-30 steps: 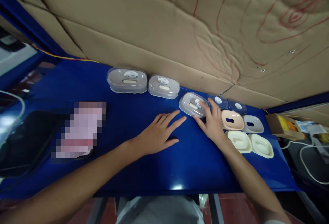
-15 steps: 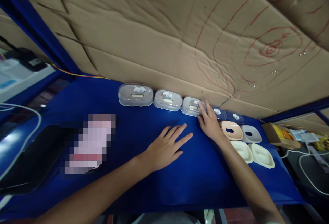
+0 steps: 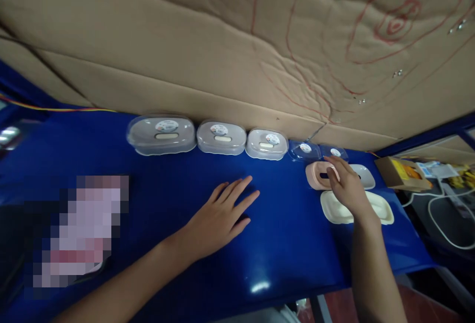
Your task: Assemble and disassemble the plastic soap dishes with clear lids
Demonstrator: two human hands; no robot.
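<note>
My left hand (image 3: 220, 219) rests with spread fingers over the blue table (image 3: 274, 244), holding nothing. My right hand (image 3: 347, 187) is at the pink dish (image 3: 318, 175), its fingers over the dish's right side; whether it grips the dish cannot be seen. Behind stand three grey dishes under clear lids, a left one (image 3: 162, 137), a middle one (image 3: 221, 138) and a right one (image 3: 266, 145). Two clear lids, one (image 3: 305, 151) beside another (image 3: 334, 153), lie farther right. A grey dish (image 3: 365, 177) and cream trays (image 3: 382, 208) are partly behind my right hand.
A cardboard wall (image 3: 166, 61) with red drawn lines runs along the table's back. At the right are an open cardboard box (image 3: 399, 177) and a white cable (image 3: 445, 236). A blurred pinkish object (image 3: 87, 224) lies at the left.
My right hand has moved right, from the third lidded dish to the pink dish. The view has shifted, and my left hand still has its fingers spread.
</note>
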